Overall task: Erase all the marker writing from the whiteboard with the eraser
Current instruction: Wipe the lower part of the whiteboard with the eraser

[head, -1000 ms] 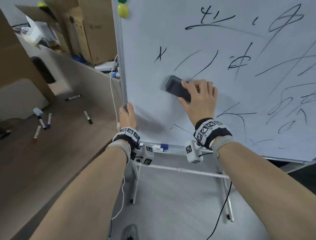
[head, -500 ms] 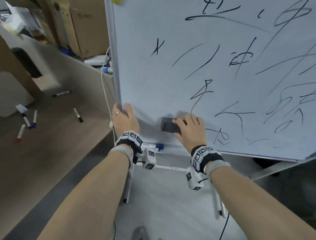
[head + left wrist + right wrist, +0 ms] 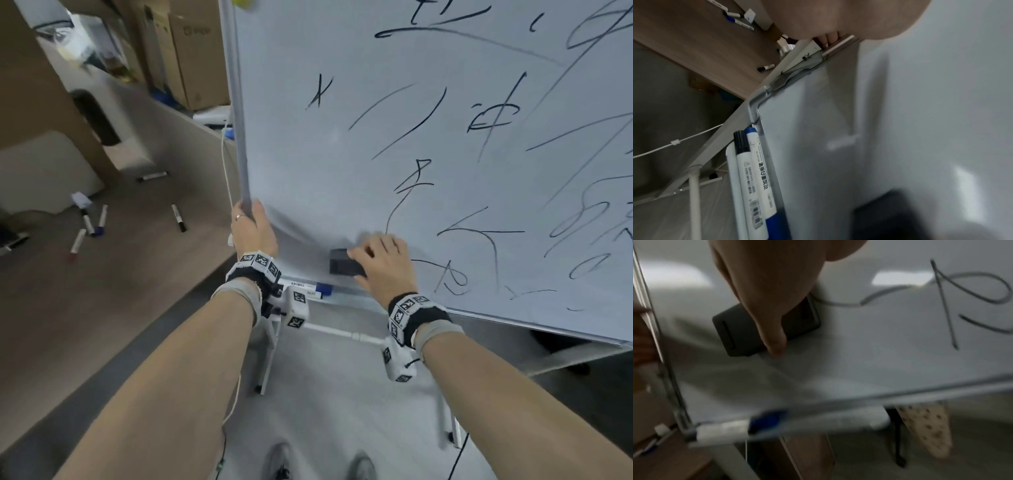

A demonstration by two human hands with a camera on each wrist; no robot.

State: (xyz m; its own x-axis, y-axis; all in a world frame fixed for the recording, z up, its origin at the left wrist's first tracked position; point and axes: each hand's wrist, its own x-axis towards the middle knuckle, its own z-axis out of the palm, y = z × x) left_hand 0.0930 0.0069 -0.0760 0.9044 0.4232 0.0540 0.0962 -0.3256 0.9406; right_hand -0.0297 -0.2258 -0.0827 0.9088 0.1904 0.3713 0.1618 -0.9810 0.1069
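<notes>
White whiteboard [image 3: 308,178] with black marker strokes [image 3: 407,126]; dark grey eraser [image 3: 342,265]; blue-capped marker [image 3: 323,288]; black-and-white patterned wristbands [image 3: 407,313].

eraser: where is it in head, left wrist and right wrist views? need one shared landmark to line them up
Head: the black eraser sits lower centre, on the whiteboard, under the right hand.
Left wrist: dark blurred block at the bottom right corner, probably the eraser.
Right wrist: upper left of centre, under the fingers.
Shared landmark: the blue-capped marker in the tray below the board.
</notes>
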